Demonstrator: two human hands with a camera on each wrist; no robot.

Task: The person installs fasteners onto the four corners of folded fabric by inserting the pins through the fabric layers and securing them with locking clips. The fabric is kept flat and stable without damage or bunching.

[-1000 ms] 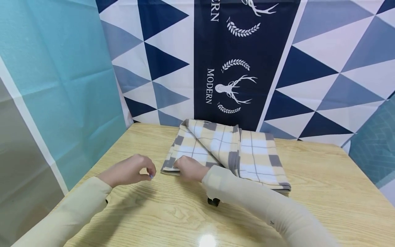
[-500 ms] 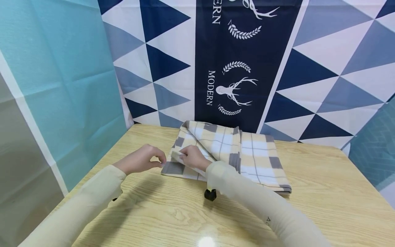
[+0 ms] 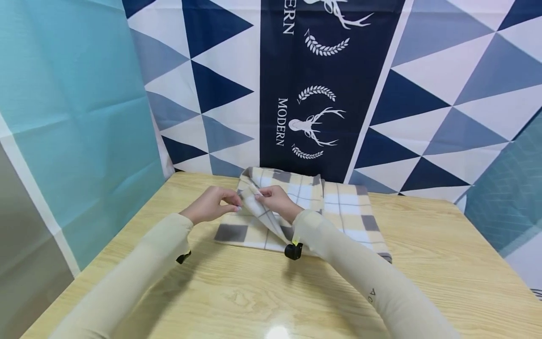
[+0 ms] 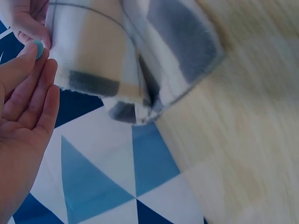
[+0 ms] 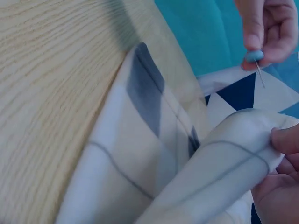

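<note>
Between left thumb and index finger, my left hand (image 3: 213,205) pinches a pin with a round blue head (image 5: 254,56); its thin metal shaft points down in the right wrist view. A folded plaid blanket (image 3: 349,212) in cream, white and grey lies at the back of the table. My right hand (image 3: 280,202) grips a layer of it near the blanket's left part, raising a flap (image 5: 224,158) off the layers below. The left fingertips, with the pin, are just left of that raised flap. In the left wrist view, the blue pin head (image 4: 39,50) shows close to the right fingers.
The wooden table (image 3: 237,296) extends in front of and beside the blanket. A geometric-patterned cloth (image 3: 228,94) hangs right behind it, and a turquoise cloth (image 3: 84,103) hangs along the left side. Small black devices (image 3: 293,251) sit under the wrists.
The right hand has drawn the blanket layer up and back, baring the layer beneath at the front left corner. My left hand has come right and farther back, toward the flap.
</note>
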